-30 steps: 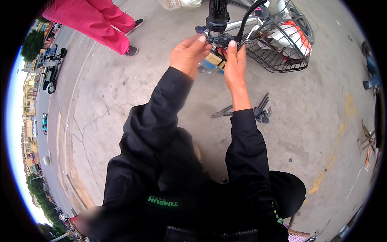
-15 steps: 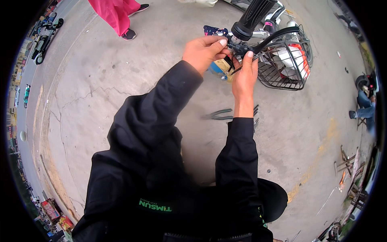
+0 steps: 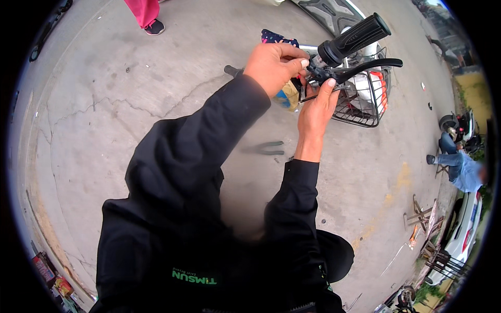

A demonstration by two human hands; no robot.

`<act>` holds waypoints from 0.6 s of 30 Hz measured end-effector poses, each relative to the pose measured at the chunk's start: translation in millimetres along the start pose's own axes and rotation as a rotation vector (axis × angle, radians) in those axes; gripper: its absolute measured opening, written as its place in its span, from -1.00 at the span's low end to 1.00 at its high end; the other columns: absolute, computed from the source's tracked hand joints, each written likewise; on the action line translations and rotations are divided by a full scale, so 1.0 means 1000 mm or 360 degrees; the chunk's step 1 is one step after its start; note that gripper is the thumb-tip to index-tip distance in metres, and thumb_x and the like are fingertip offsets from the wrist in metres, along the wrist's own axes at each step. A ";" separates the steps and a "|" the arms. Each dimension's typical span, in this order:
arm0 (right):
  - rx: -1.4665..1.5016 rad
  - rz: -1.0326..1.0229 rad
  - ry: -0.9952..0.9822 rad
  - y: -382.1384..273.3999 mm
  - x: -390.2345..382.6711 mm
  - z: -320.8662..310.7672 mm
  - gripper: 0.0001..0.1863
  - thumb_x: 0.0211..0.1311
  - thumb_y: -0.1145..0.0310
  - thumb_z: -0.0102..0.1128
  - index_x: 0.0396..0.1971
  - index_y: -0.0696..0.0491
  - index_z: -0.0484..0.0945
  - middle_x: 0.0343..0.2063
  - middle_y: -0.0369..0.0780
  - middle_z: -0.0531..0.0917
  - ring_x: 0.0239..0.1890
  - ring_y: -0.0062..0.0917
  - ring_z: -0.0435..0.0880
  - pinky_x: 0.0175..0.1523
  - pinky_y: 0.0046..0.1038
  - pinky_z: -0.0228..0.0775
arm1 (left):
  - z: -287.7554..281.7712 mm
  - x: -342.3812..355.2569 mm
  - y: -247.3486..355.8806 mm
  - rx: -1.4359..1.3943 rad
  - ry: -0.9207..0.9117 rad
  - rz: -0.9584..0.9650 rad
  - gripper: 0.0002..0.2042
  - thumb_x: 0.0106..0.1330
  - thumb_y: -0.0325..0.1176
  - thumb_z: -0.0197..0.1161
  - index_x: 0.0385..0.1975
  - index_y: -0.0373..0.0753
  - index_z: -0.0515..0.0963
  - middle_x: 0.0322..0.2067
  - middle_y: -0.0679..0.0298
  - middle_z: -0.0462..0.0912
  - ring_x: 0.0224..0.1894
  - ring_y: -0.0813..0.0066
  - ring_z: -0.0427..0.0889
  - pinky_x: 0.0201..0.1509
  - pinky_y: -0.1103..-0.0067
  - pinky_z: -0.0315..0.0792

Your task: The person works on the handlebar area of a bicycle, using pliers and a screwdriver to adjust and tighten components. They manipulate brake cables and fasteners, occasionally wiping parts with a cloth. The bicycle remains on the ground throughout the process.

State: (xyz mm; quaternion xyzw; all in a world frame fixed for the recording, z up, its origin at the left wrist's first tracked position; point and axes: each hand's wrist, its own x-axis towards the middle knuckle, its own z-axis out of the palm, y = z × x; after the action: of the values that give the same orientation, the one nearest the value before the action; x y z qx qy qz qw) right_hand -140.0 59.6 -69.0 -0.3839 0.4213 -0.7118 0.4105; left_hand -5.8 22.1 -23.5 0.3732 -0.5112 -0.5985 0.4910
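A black rubber handlebar grip (image 3: 357, 37) points up and to the right, with a curved black brake lever (image 3: 373, 63) below it. My left hand (image 3: 274, 69) pinches thumb against fingers at the left side of the lever bracket (image 3: 319, 72); what lies between the fingertips is hidden. From below, my right hand (image 3: 316, 112) closes around the bracket, its thumb pressed beside the lever's base. A thin dark rod (image 3: 308, 99) passes at the right hand's fingers; its kind is unclear.
A black wire basket (image 3: 360, 119) with white and red things hangs beyond my right hand. Pliers with green handles (image 3: 269, 148) lie on the concrete. A scooter footboard (image 3: 329, 13) is behind. A person in pink (image 3: 143, 11) stands far left; another (image 3: 459, 161) sits at right.
The view has shifted, bringing the handlebar grip and lever more fully into sight. Both hands stay at the bracket. More of the seated person shows.
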 end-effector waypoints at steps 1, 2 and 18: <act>0.0003 -0.0003 -0.0010 0.001 0.000 0.000 -0.49 0.58 0.07 -0.17 0.29 0.12 0.19 0.14 -0.15 0.47 0.10 -0.47 0.52 0.16 -0.31 0.44 | -0.001 -0.001 -0.001 -0.0002 0.0017 0.0015 -0.70 0.29 -0.48 0.31 -0.04 -0.51 0.59 -0.20 0.06 0.71 -0.16 0.44 0.70 0.01 0.58 0.58; 0.0008 -0.0014 -0.0014 0.002 0.001 0.000 -0.49 0.58 0.07 -0.17 0.29 0.12 0.19 0.14 -0.15 0.47 0.11 -0.46 0.52 0.16 -0.31 0.44 | 0.000 -0.002 0.002 -0.0001 0.0025 0.0034 -0.71 0.27 -0.50 0.31 -0.04 -0.50 0.59 -0.19 0.06 0.71 -0.15 0.43 0.70 0.01 0.58 0.57; 0.0007 -0.0015 0.0010 0.002 0.002 0.000 -0.47 0.58 0.05 -0.17 0.31 0.11 0.17 0.13 -0.18 0.47 0.07 -0.51 0.53 0.11 -0.38 0.48 | 0.008 -0.004 -0.010 -0.0159 0.0167 0.0166 -0.64 0.28 -0.52 0.28 0.06 -0.51 0.50 -0.07 -0.02 0.67 0.03 0.34 0.64 0.12 0.53 0.51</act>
State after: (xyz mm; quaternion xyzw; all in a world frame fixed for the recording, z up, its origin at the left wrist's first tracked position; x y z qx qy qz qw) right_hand -140.5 57.6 -70.6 -0.3828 0.4193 -0.7157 0.4067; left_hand -14.3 28.0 -31.6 0.3521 -0.4730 -0.5765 0.5656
